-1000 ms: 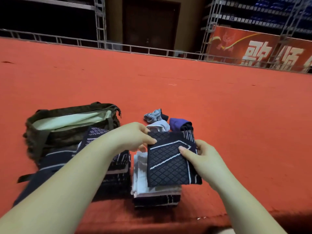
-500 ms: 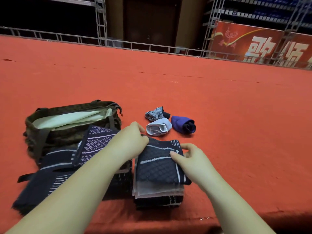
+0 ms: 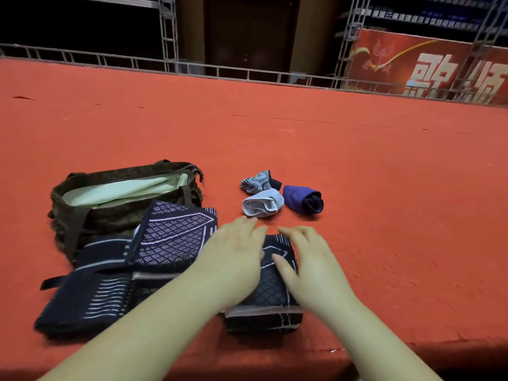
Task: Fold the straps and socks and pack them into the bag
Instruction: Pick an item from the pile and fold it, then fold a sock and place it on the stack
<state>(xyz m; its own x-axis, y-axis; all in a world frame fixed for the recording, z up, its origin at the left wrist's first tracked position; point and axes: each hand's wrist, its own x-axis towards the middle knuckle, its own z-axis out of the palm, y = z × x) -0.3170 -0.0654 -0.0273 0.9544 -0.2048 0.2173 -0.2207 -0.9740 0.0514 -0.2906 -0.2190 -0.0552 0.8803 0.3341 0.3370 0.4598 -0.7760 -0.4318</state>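
Observation:
A stack of folded dark patterned straps (image 3: 270, 287) lies on the red carpet near the front edge. My left hand (image 3: 233, 259) and my right hand (image 3: 308, 265) press flat on its top, fingers straight. Left of the stack lie unfolded dark straps (image 3: 115, 273) with white diamond patterns. Behind them stands the open olive bag (image 3: 82, 215) with a pale green lining. Three rolled socks sit beyond my hands: a grey striped sock (image 3: 258, 181), a light blue sock (image 3: 262, 206) and a purple sock (image 3: 302, 199).
The red carpet (image 3: 384, 215) stretches wide to the right and back. Its front edge (image 3: 357, 350) drops off just below the stack. A metal truss rail (image 3: 220, 71) and a red banner (image 3: 428, 64) stand far behind.
The folded strap I held up in both hands has come down onto the stack. My fingers have let go of it and now lie flat on top.

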